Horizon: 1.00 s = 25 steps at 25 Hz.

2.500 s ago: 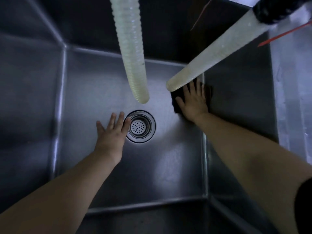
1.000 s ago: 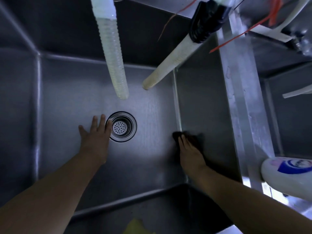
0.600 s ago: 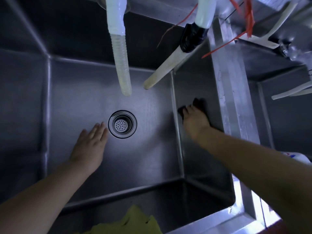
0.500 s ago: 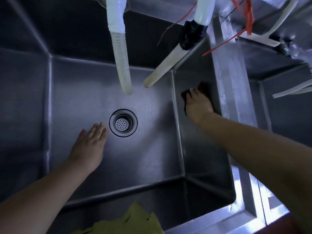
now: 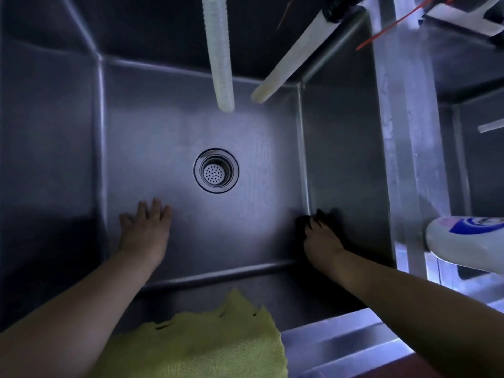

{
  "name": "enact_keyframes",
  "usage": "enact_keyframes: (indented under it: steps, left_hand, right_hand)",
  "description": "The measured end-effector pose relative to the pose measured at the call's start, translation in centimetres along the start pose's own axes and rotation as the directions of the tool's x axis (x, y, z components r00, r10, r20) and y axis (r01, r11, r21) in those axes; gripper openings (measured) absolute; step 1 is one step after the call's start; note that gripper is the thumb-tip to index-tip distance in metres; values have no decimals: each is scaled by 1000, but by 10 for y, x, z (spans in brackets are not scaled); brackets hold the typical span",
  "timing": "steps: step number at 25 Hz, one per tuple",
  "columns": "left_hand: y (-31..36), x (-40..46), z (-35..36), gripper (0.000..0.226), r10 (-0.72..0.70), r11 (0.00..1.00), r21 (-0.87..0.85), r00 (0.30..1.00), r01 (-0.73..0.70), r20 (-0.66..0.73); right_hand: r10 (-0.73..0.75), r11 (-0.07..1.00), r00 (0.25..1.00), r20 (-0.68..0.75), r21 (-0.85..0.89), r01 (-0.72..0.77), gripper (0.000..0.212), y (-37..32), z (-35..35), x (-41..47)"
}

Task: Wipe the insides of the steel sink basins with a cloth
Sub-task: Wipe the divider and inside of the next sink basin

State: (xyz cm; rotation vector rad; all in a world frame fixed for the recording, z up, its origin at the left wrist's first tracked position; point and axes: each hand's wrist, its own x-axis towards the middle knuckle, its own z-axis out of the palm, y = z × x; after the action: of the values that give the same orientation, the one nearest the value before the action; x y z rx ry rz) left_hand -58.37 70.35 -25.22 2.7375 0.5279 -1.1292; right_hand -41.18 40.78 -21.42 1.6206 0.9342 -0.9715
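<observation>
Pressed under the right hand [image 5: 320, 241], a dark cloth [image 5: 331, 218] sits at the lower right of the frame, where the basin [image 5: 163, 137] floor meets its right wall. The fingers bend over the cloth and pin it against the steel; whether they curl round it or only push on it is hard to say, since cloth and fingertips merge in shadow. Lower left of centre, the left hand [image 5: 146, 230] lies flat on the floor with fingers straight and slightly spread, holding nothing, apparently as a brace.

By my reading, the step in hand is wiping the right wall and its bottom seam. The next move would call for steady pressure along that seam toward the near corner, then across the front wall and the floor around the drain [image 5: 216, 170].

Two hoses [image 5: 221, 50] hang from the top of the frame and cover part of the back wall. A yellow rag [image 5: 212, 347] drapes over the near rim at bottom centre, cut off by the frame edge. A white bottle [image 5: 466, 238] at the right edge is only partly in view, its label unreadable. The second basin [image 5: 482, 159], far right, is mostly out of frame and dim.
</observation>
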Motion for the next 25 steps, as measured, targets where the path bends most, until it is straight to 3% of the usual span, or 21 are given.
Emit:
enact_keyframes:
  steps: [4, 9, 13, 16, 19, 22, 25]
  left_hand:
    - [-4, 0, -1, 67, 39, 998, -46, 998, -37, 50]
    - [-13, 3, -15, 47, 6, 996, -84, 1000, -8, -27]
    - [-24, -2, -21, 34, -80, 984, -166, 991, 61, -111]
    - [-31, -11, -31, 24, -158, 972, -196, 977, 130, -140]
    - [-35, -17, -39, 21, -222, 960, -209, 961, 186, -163]
    - [-37, -18, -40, 23, -248, 954, -207, 958, 216, -145]
    - [-34, -18, -43, 25, -231, 962, -184, 963, 204, -138]
  right_hand:
    - [-114, 933, 988, 105, 353, 70, 36, -20, 8, -11]
    - [-276, 712, 961, -4, 670, 207, 45, -36, -18, -21]
    - [-450, 546, 876, -173, 723, 423, 62, -96, -78, -21]
    - [-672, 343, 711, -206, 765, 545, 61, -148, -130, -5]
    - [-778, 198, 598, -192, 829, 523, 68, -176, -149, 4]
    - [-782, 83, 580, -228, 884, 460, 75, -161, -133, 0]
    - [-769, 15, 587, -253, 911, 412, 62, -122, -91, -2]
